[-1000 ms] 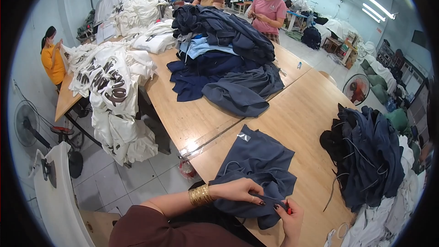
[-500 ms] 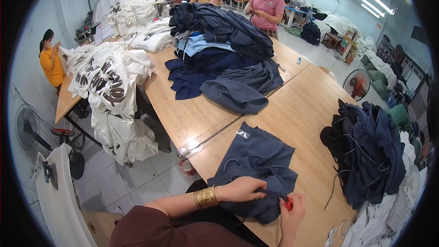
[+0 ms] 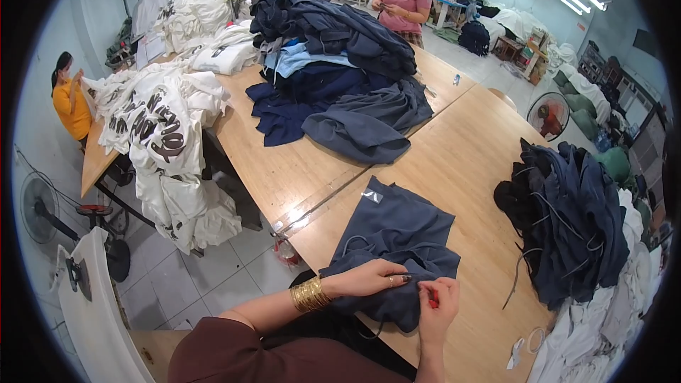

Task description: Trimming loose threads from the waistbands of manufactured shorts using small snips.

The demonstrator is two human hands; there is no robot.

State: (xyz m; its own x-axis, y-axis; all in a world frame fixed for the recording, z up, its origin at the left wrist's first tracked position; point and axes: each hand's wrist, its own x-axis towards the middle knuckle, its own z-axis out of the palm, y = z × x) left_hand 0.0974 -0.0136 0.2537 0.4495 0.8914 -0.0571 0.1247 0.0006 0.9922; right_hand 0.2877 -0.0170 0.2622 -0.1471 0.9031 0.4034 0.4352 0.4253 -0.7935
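Note:
A dark grey-blue garment (image 3: 404, 221) lies bunched at the near edge of the table, with a small shiny patch at its far corner and a cord on its left side. My left hand (image 3: 369, 279), with a gold bracelet at the wrist, is closed on a fold of it. Close beside, to the right, my right hand (image 3: 441, 305) is closed around a small red tool (image 3: 433, 299), its fingertips near the same fold. Most of the tool is hidden in the palm, so its kind does not show.
A tall heap of navy garments (image 3: 333, 35) stands farther up the table (image 3: 468, 163). More dark corded garments (image 3: 574, 220) hang at the right edge. White printed shirts (image 3: 159, 124) drape over a table at the left. Co-workers stand beyond; a fan (image 3: 547, 115) is at the right.
My right hand has moved up and left, closer to my left hand, with the red tool still in it. The left hand keeps hold of the fold. The whole view has shifted slightly.

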